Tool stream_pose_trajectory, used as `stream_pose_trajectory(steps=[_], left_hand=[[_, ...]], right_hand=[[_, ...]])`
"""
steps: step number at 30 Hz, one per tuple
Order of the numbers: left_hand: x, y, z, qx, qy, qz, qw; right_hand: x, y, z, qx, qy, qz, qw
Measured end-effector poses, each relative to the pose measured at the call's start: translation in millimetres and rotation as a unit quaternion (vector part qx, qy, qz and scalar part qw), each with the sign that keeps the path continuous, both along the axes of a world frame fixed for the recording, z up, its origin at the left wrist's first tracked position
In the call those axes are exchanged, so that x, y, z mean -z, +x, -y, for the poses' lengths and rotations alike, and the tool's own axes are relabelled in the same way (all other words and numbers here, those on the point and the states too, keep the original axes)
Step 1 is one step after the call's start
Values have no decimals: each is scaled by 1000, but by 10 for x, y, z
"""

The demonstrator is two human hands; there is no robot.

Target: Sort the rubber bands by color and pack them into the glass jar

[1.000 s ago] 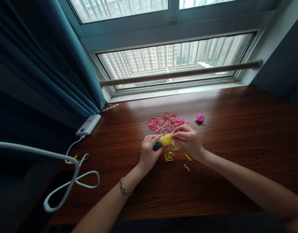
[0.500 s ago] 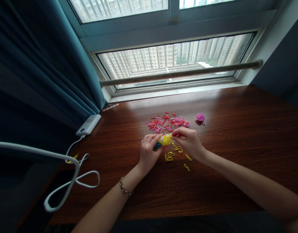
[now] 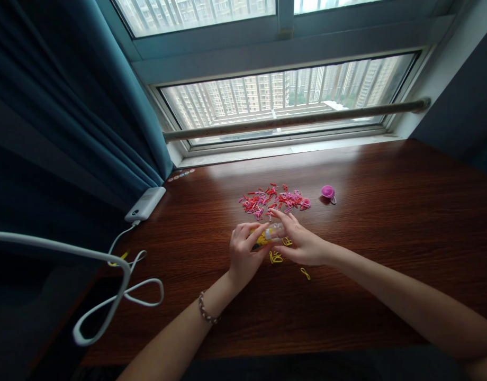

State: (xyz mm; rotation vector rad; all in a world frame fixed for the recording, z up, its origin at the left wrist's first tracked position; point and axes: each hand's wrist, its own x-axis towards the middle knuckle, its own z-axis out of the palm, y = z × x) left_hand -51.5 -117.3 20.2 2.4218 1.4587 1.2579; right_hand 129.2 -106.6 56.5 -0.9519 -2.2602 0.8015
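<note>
Since the left hand [image 3: 245, 251] clasps the bottle [image 3: 276, 231] sideways, right hand [image 3: 305, 244] spread around its end, tipping could spill yellow pieces [image 3: 262, 240].

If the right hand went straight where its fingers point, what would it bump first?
Probably the clear container just ahead of the right hand; then the left hand gripping it. The right hand may even be touching the container: depth is unclear here.

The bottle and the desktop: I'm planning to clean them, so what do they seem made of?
Bottle: probably glossy, clear plastic, possibly glass; yellow contents show through it.
Desktop: wood or wood-look laminate, semi-gloss; it has streaky grain and reflects light.
</note>
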Motion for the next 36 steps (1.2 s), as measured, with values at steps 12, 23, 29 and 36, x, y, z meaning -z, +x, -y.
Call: stream_pose_trajectory(steps=[12,23,29,36], left_hand=[[-73,38,7,50,-146,174,973],[-186,84,-3,70,-183,197,961],[-168,-77,-54,133,-350,-45,926],[-3,180,-151,129,-327,-22,936]], right_hand=[[-193,106,7,62,133,-196,970],[-4,101,64,86,49,-190,977],[40,804,73,201,35,-224,953],[205,1176,85,284,-19,-271,920]])
